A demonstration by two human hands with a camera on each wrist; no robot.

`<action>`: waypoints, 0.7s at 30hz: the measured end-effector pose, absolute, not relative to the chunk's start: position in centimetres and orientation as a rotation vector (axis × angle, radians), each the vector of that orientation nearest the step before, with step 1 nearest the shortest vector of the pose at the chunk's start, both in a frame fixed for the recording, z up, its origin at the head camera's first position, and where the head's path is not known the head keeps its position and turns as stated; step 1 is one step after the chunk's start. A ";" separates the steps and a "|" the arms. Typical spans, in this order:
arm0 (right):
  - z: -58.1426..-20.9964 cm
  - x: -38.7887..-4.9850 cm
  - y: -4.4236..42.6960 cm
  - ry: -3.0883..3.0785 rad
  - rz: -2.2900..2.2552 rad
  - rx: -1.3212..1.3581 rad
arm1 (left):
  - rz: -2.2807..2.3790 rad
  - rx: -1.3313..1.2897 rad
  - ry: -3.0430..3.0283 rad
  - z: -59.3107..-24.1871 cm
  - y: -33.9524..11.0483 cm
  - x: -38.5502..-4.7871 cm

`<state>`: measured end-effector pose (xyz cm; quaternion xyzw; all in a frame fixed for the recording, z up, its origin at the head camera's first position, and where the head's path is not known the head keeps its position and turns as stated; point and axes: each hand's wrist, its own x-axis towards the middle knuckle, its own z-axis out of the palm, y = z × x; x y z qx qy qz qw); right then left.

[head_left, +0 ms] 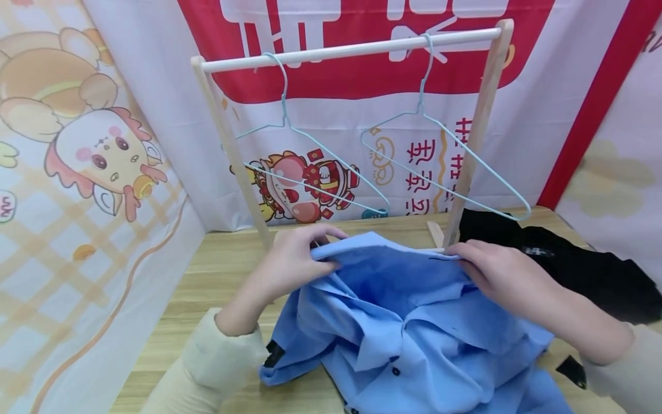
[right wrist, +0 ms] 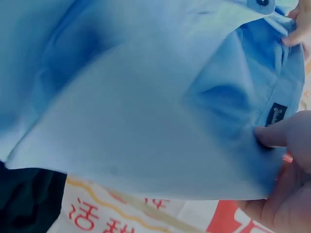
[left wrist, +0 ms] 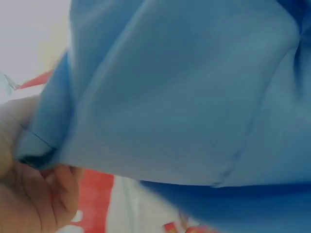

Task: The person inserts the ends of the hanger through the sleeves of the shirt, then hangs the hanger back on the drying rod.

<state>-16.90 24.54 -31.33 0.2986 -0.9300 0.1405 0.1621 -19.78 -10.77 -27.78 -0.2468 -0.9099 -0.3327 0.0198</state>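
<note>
Left hand [head_left: 293,263] and right hand [head_left: 504,273] pinch the shirt [head_left: 439,351]; its held edge runs roughly parallel to the far edge of the worktop [head_left: 222,276].

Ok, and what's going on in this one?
A person's left hand and right hand grip a blue shirt by its upper edge, one towards each side. Neither of the two hangers on the rack behind holds it. A black garment lies on the table to the right.

The head view looks forward and down over the tabletop [head_left: 222,276]; both wrist views face the blue shirt [head_left: 429,351] closely, all three sharing it.
</note>
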 end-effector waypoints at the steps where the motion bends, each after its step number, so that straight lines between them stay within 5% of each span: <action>1: -31.3 -16.9 24.7 -2.619 0.397 0.859 | -0.956 -0.750 -2.834 -27.6 -10.8 -19.7; 13: -31.9 -17.0 27.0 -2.498 0.227 0.946 | -0.630 -0.757 -2.823 -26.0 -12.1 -19.2; 21: -32.0 -18.1 29.3 -2.941 0.750 0.760 | -0.745 -0.816 -3.018 -29.1 -11.9 -20.6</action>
